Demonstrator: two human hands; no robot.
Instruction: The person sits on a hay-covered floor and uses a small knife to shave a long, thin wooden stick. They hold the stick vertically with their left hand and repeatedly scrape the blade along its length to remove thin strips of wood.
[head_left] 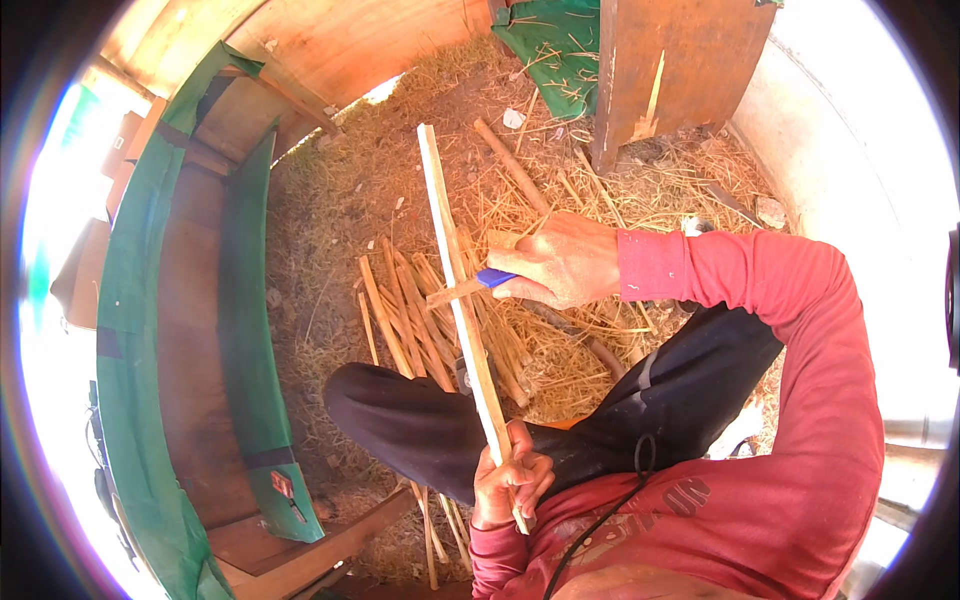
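A long pale wooden strip (458, 285) slants up and away from my lap, its far end over the dirt floor. My left hand (512, 478) is closed round its near end, close to my body. In my right hand (572, 262) is a knife (453, 293) with a blue handle and a brownish flat blade. The blade lies across the strip around its middle, and its tip reaches past the strip's left side. Beside my right fingers shows a small tan piece (504, 240); whether I hold it is unclear.
Several split sticks (405, 310) lie in a pile beyond my bent legs. Straw shavings (560, 370) cover the ground round them. A green-edged wooden frame (140, 400) stands at the left, a brown wooden panel (680, 70) at the far right. A round stick (512, 165) lies beyond the pile.
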